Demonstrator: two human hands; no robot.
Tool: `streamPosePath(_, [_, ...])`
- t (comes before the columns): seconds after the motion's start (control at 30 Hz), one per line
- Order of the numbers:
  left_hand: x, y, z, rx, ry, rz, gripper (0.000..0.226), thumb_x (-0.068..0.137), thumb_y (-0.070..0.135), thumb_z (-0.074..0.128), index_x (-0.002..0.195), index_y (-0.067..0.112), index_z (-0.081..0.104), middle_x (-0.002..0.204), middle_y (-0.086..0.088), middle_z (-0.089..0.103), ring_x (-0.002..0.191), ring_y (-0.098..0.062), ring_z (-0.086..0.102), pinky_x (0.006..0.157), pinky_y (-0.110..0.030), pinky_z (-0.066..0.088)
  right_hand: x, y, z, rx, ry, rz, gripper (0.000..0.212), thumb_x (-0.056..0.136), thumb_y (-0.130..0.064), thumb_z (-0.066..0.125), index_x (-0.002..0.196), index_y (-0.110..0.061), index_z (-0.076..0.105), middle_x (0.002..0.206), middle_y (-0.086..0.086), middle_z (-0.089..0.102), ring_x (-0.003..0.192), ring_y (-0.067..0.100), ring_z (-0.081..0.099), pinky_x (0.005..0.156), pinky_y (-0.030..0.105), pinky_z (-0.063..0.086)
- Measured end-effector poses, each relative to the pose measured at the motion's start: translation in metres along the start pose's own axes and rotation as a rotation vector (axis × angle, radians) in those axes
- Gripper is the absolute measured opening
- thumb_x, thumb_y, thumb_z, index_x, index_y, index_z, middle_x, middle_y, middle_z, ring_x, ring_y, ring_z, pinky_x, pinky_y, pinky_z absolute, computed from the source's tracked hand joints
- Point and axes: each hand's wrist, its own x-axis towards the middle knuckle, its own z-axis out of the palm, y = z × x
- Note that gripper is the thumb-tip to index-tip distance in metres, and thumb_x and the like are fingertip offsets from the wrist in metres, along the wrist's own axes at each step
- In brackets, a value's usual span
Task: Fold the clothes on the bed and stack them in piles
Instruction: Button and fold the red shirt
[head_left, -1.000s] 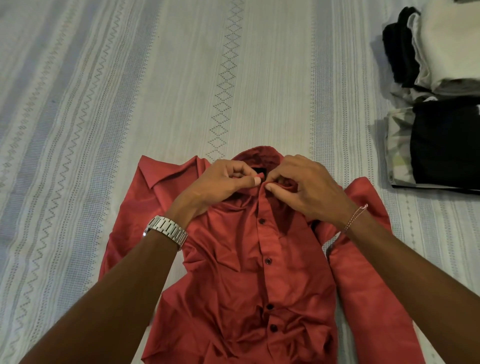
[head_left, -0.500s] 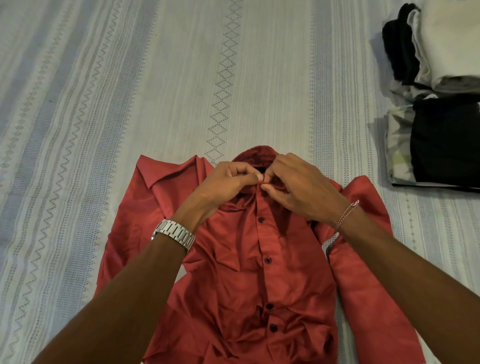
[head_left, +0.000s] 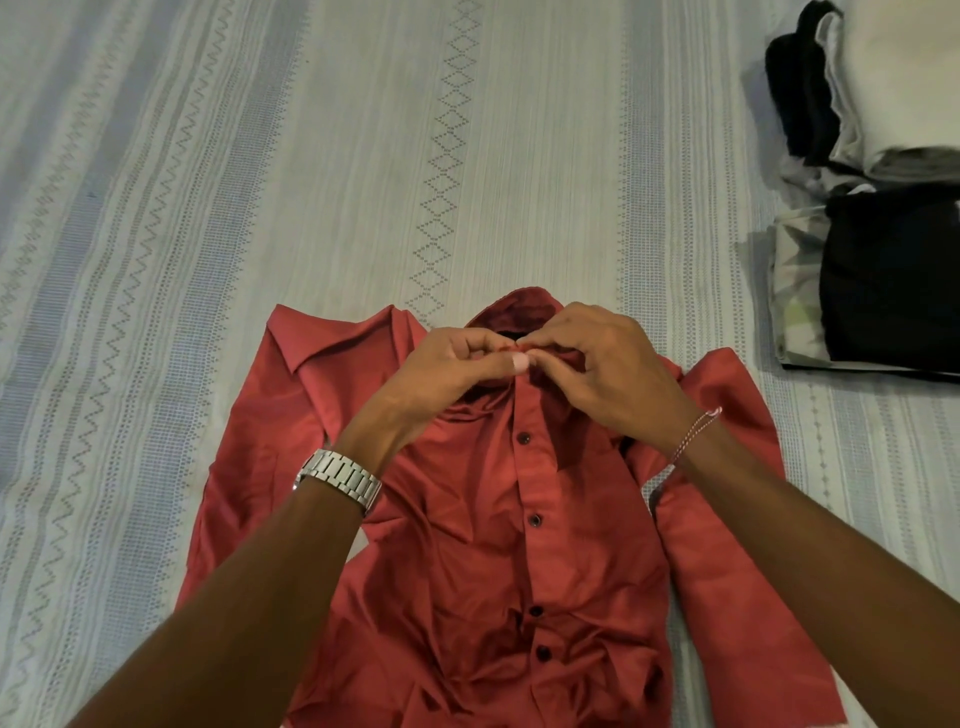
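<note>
Little has moved vs 1 s ago: left hand (head_left: 457, 366) and right hand (head_left: 597, 364) still pinch the collar of the red shirt (head_left: 519, 519), face-up on the bed (head_left: 363, 156). Prob. fastening top button; recommend aligning placket before folding.

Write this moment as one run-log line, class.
stage: buttoning collar | left hand: pinches red shirt collar | right hand: pinches collar | folded piles: on bed, far right

Smooth red cloth shirt (head_left: 483, 545); ribbed woven bedspread (head_left: 363, 156); shiny metal watch (head_left: 340, 478).
</note>
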Motion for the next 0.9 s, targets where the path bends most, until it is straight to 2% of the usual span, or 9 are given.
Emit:
streamPosePath(0.1, [-0.002, -0.004, 0.002, 0.075, 0.031, 0.057, 0.010, 0.085, 0.005, 0.078, 0.091, 0.012, 0.075, 0.088, -0.002, 0.075, 0.084, -0.012, 0.071, 0.080, -0.020, 0.054, 0.002, 0.003, -0.002, 0.081, -0.047, 0.067, 0.013, 0.092, -0.026, 0.075, 0.104, -0.026, 0.080, 0.097, -0.013, 0.073, 0.091, 0.004, 0.067, 0.084, 0.028, 0.054])
streamPosePath(0.2, [-0.001, -0.004, -0.001, 0.149, 0.033, 0.115, 0.008, 0.088, 0.007, 0.075, 0.094, 0.012, 0.076, 0.090, -0.001, 0.076, 0.085, -0.011, 0.071, 0.083, -0.021, 0.054, 0.001, 0.001, -0.004, 0.257, -0.054, 0.202, 0.009, 0.089, -0.024, 0.078, 0.098, -0.024, 0.081, 0.091, -0.017, 0.075, 0.089, -0.002, 0.070, 0.083, 0.016, 0.053])
streamPosePath(0.27, [0.000, -0.004, -0.001, 0.195, 0.029, 0.141, 0.007, 0.090, 0.009, 0.074, 0.094, 0.014, 0.077, 0.090, -0.003, 0.077, 0.085, -0.013, 0.070, 0.085, -0.025, 0.054, 0.001, 0.001, -0.008, 0.338, -0.091, 0.271, 0.008, 0.090, -0.023, 0.077, 0.096, -0.022, 0.082, 0.089, -0.013, 0.077, 0.088, 0.000, 0.072, 0.083, 0.019, 0.055])
streamPosePath(0.37, [0.002, -0.009, -0.004, 0.282, 0.053, 0.180, 0.005, 0.093, 0.013, 0.072, 0.094, 0.015, 0.076, 0.092, -0.021, 0.072, 0.078, -0.024, 0.062, 0.078, -0.039, 0.050, 0.003, 0.001, -0.009, 0.302, -0.165, 0.275, 0.008, 0.094, -0.026, 0.073, 0.094, -0.023, 0.081, 0.085, -0.012, 0.077, 0.081, 0.004, 0.071, 0.075, 0.020, 0.055])
streamPosePath(0.5, [0.002, -0.012, -0.003, 0.416, 0.060, 0.277, 0.006, 0.094, 0.011, 0.071, 0.099, 0.007, 0.073, 0.093, -0.006, 0.074, 0.085, -0.016, 0.070, 0.081, -0.027, 0.054, 0.004, 0.004, -0.008, 0.183, -0.250, 0.243, 0.013, 0.098, -0.028, 0.066, 0.093, -0.021, 0.076, 0.080, -0.006, 0.073, 0.070, 0.011, 0.066, 0.063, 0.030, 0.053])
streamPosePath(0.6, [0.002, -0.011, -0.002, 0.491, 0.048, 0.314, 0.009, 0.094, 0.008, 0.070, 0.102, 0.006, 0.072, 0.095, 0.000, 0.075, 0.088, -0.005, 0.069, 0.082, -0.016, 0.051, 0.005, 0.007, -0.009, 0.172, -0.324, 0.249, 0.016, 0.101, -0.031, 0.062, 0.093, -0.023, 0.073, 0.077, 0.000, 0.071, 0.067, 0.016, 0.064, 0.062, 0.034, 0.051])
streamPosePath(0.73, [0.003, -0.010, -0.003, 0.555, 0.026, 0.350, 0.010, 0.094, 0.009, 0.070, 0.103, 0.008, 0.073, 0.098, 0.004, 0.075, 0.092, -0.006, 0.070, 0.087, -0.021, 0.053, 0.005, 0.010, -0.010, 0.204, -0.395, 0.273, 0.020, 0.103, -0.031, 0.058, 0.095, -0.021, 0.072, 0.066, -0.010, 0.059, 0.054, 0.003, 0.050, 0.053, 0.018, 0.039])
streamPosePath(0.8, [0.004, -0.008, -0.002, 0.581, 0.010, 0.349, 0.011, 0.094, 0.010, 0.070, 0.104, 0.008, 0.073, 0.098, 0.005, 0.075, 0.092, -0.007, 0.070, 0.087, -0.023, 0.054, 0.002, 0.010, -0.009, 0.229, -0.425, 0.295, 0.020, 0.105, -0.032, 0.054, 0.091, -0.025, 0.067, 0.067, -0.009, 0.055, 0.054, 0.002, 0.044, 0.053, 0.019, 0.036])
streamPosePath(0.9, [0.005, -0.004, -0.003, 0.578, -0.032, 0.273, 0.011, 0.094, 0.011, 0.071, 0.104, 0.009, 0.073, 0.097, 0.002, 0.075, 0.090, -0.011, 0.071, 0.086, -0.025, 0.056, -0.003, 0.008, -0.006, 0.185, -0.432, 0.247, 0.016, 0.106, -0.029, 0.050, 0.092, -0.025, 0.059, 0.074, 0.000, 0.061, 0.060, 0.006, 0.049, 0.059, 0.026, 0.041])
